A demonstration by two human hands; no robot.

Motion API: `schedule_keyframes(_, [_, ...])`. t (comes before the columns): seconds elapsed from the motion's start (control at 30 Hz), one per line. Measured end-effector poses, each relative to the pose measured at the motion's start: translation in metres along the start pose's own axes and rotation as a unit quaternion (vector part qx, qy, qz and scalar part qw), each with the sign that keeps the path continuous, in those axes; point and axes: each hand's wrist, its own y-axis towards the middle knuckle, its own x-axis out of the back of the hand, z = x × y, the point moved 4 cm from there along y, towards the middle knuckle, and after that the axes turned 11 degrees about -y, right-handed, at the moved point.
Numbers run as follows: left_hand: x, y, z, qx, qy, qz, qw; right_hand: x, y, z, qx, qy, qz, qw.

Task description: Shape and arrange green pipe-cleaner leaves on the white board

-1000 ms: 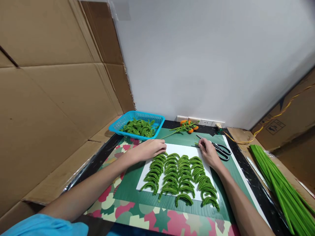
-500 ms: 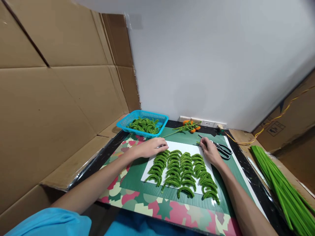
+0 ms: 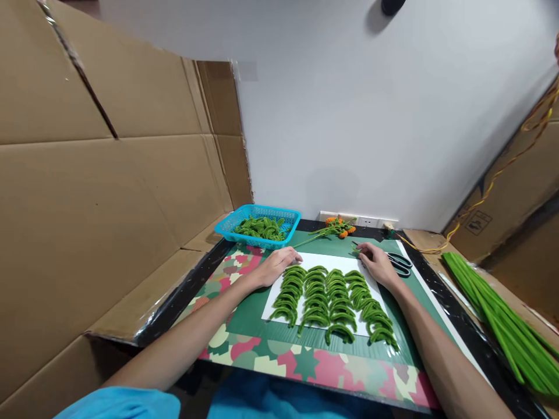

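Rows of curved green fuzzy chenille-stem pieces [image 3: 317,294] lie across a white sheet of paper [image 3: 321,261], with the lowest ones overhanging its near edge. My left hand [image 3: 279,265] rests at the sheet's far left corner, its fingers loosely bent near the top of the leftmost row. At the far right corner is my right hand [image 3: 376,263], fingers curved with a gap between thumb and forefinger; nothing shows between them. Black-handled scissors [image 3: 399,263] lie just right of it, their blades partly hidden by the hand.
A blue plastic basket [image 3: 222,228] holds more green pieces at the back left. Orange flowers on green stems [image 3: 340,228] lie near the wall sockets [image 3: 367,222]. Long green stems [image 3: 493,314] are bundled at right. Cardboard [image 3: 144,192] walls the left; a yellow cord [image 3: 484,195] hangs right.
The view has tilted up and shifted slightly. My left hand's fingers have drawn back a little from the leftmost row; my right hand's fingers have opened slightly. The green pieces keep their arrangement.
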Motion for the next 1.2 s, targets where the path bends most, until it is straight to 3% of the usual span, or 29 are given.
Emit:
schedule_keyframes(0.47, [-0.008, 0.007, 0.004, -0.05, 0.041, -0.034, 0.997, -0.006, 0.004, -0.009, 0.033, -0.108, 0.008, 0.994])
schedule_keyframes(0.67, [-0.007, 0.005, -0.002, -0.065, 0.042, -0.057, 0.995, -0.005, 0.008, -0.01, 0.03, -0.177, -0.016, 0.984])
schedule_keyframes(1.2, [-0.016, 0.003, 0.004, -0.042, 0.021, 0.022, 0.999, 0.002, 0.007, 0.004, 0.001, -0.283, -0.056, 0.957])
